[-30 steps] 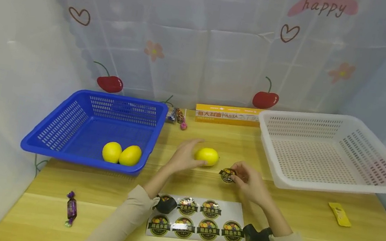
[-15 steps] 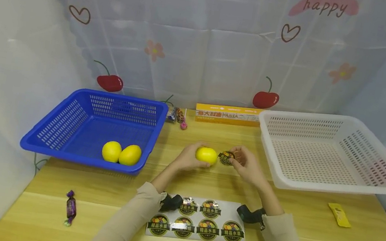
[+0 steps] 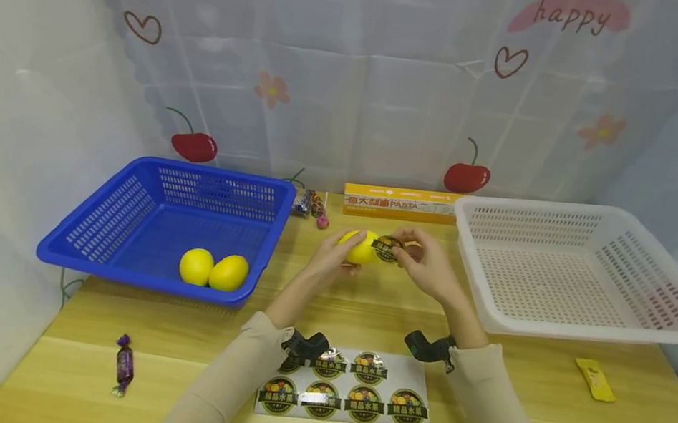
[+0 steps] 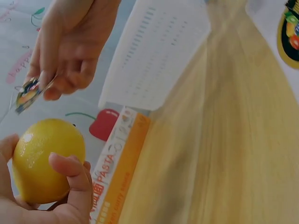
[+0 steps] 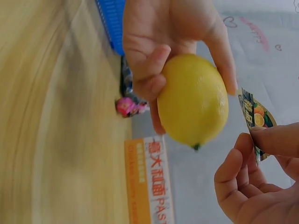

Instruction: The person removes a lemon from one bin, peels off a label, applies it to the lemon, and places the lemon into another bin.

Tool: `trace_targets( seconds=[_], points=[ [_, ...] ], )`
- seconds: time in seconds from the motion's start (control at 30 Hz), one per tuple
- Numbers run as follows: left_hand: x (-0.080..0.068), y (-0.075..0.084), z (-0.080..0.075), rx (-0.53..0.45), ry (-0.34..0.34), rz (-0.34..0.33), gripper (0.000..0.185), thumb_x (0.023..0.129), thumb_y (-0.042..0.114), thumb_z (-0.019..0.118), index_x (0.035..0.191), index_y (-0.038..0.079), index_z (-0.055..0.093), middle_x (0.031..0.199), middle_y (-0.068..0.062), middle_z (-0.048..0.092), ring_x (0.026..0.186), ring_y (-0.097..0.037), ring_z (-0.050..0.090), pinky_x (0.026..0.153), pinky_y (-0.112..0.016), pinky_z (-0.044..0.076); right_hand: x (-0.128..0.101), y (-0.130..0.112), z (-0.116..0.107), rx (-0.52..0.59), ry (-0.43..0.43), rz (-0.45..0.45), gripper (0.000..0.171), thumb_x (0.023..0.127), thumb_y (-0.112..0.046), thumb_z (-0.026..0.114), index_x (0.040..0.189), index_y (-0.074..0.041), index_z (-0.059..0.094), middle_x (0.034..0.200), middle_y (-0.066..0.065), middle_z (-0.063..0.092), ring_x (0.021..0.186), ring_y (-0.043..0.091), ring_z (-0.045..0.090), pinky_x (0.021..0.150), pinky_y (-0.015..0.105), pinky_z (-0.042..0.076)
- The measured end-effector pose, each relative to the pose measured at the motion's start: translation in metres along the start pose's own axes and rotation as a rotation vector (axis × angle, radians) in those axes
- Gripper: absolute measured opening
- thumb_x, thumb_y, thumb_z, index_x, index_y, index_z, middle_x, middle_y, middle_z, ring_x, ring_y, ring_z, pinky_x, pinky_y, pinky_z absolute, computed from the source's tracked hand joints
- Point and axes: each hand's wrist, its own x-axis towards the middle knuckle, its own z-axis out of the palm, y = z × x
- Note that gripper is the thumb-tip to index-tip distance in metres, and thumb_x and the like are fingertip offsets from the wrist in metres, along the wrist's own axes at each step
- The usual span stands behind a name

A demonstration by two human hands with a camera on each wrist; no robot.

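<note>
My left hand point(image 3: 331, 254) grips a yellow lemon point(image 5: 192, 100) above the table, thumb on one side and fingers curled round the other. Facing it, my right hand point(image 3: 428, 264) pinches a round dark fruit sticker point(image 3: 386, 248) between thumb and fingertips. In the head view the sticker overlaps the lemon's right end; the right wrist view shows a small gap between them. Below both hands a white sheet of stickers point(image 3: 411, 370) lies on the table, with several round labels on it and a bare spot at its upper right.
At left stands a blue basket point(image 3: 156, 281) with two lemons point(image 3: 212, 269) in it. A white basket point(image 3: 595, 333) is at right. Against the back curtain are a pasta box point(image 3: 401, 206) and some sweets point(image 3: 314, 204). A purple candy point(image 3: 124, 366) and yellow packet point(image 3: 596, 380) lie forward.
My left hand has closed round the lemon and raised it off the table. The right hand has brought the sticker up and leftward, close to the lemon.
</note>
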Motion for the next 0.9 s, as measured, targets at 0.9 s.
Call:
trace_targets(
  seconds=[0.9],
  points=[
    [-0.012, 0.01, 0.013, -0.075, 0.035, 0.004, 0.04, 0.104, 0.03, 0.025, 0.132, 0.008, 0.044, 0.099, -0.008, 0.049, 0.071, -0.015, 0.047, 0.054, -0.019, 0.042, 0.015, -0.018, 0.031, 0.011, 0.242, 0.034, 0.028, 0.079, -0.001, 0.073, 0.103, 0.006, 0.061, 0.089, 0.024, 0.068, 0.079, 0.035, 0.067, 0.064, 0.018, 0.052]
  ],
)
